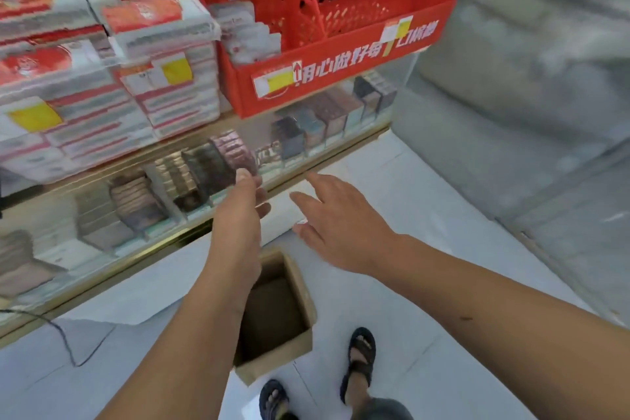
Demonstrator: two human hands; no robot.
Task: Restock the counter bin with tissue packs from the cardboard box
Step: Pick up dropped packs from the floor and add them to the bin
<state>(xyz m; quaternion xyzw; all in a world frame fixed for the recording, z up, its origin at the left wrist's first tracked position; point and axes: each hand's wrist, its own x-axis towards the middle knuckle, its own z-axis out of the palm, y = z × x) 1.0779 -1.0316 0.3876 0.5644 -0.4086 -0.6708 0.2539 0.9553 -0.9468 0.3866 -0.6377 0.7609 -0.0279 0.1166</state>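
left grip [242,215] relaxed, right grip [341,225] splayed, both empty over the cardboard box [272,363] | you see no packs inside it | tissue packs [245,31] stand in the red bin [243,97] | probably light, soft, slick-wrapped: pinch across the flat faces, gently

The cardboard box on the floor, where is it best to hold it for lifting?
Probably by two opposite walls at the top rim, coming from above: the cardboard box stands upright with its top open, so those edges are free.
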